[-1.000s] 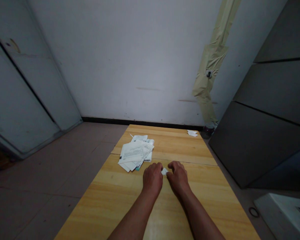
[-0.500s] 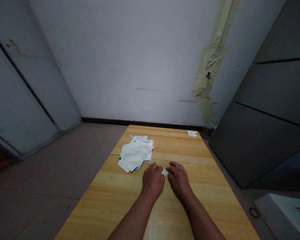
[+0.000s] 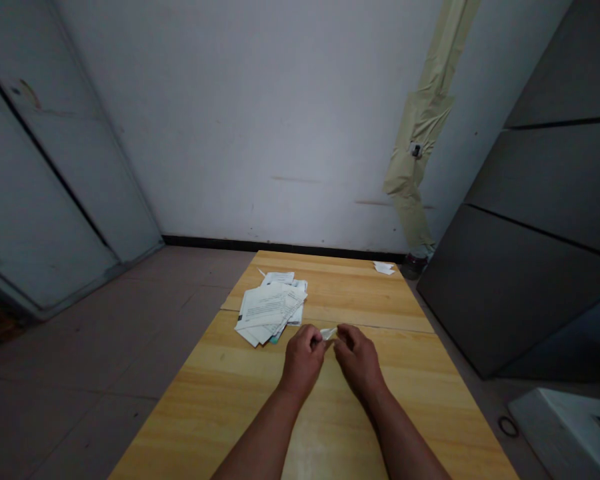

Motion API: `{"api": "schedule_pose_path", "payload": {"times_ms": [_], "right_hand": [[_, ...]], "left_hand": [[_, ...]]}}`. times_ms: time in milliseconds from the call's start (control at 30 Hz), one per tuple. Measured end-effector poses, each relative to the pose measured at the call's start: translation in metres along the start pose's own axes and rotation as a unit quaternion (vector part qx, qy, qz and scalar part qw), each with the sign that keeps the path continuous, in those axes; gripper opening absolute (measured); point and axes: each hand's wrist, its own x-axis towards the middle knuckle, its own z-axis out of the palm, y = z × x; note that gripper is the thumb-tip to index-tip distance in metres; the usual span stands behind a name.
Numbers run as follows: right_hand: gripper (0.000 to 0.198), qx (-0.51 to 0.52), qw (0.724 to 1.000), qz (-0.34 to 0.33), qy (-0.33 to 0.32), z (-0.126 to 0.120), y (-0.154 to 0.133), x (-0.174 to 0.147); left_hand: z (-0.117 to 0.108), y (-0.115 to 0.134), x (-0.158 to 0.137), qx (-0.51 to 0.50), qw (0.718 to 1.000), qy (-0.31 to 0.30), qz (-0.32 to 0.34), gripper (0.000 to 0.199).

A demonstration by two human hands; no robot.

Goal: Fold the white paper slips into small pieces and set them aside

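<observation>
A small folded piece of white paper (image 3: 328,333) sits between my two hands over the middle of the wooden table (image 3: 260,400). My left hand (image 3: 304,353) pinches its left end between thumb and fingers. At the other end, my right hand (image 3: 356,350) has its fingers curled in, with the fingertips at the paper's right tip. Part of the paper is hidden by the fingers. Left of my hands lies a loose pile of printed paper sheets (image 3: 267,310), some of them folded.
Small white folded papers (image 3: 384,267) lie at the table's far right corner. Beyond the far edge stands a white wall (image 3: 280,133) with a taped strip (image 3: 413,160). A dark grey panelled unit (image 3: 530,267) rises on the right, and a white box (image 3: 565,427) is on the floor.
The small paper has tilted up and turned, now showing a narrower, pointed shape. My left hand has rolled so its thumb and finger pinch shows; my right fingers have curled in closer.
</observation>
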Motion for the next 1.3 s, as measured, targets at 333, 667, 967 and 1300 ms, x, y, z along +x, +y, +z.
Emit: {"api": "schedule_pose_path", "payload": {"times_ms": [333, 667, 967, 1300], "right_hand": [[0.036, 0.376, 0.921, 0.095, -0.034, 0.013, -0.022, -0.008], [0.039, 0.383, 0.917, 0.099, -0.060, 0.006, -0.019, -0.007], [0.037, 0.162, 0.986, -0.042, -0.022, 0.004, -0.021, -0.006], [0.031, 0.038, 0.995, -0.096, 0.009, 0.008, -0.015, -0.006]], "left_hand": [[-0.005, 0.010, -0.002, -0.001, 0.999, 0.011, 0.045, 0.015], [-0.007, 0.016, -0.007, -0.150, 0.988, -0.033, 0.008, 0.005], [-0.007, 0.009, 0.000, -0.360, 0.921, -0.074, -0.132, 0.028], [-0.008, 0.013, 0.003, -0.351, 0.921, -0.036, -0.167, 0.040]]}}
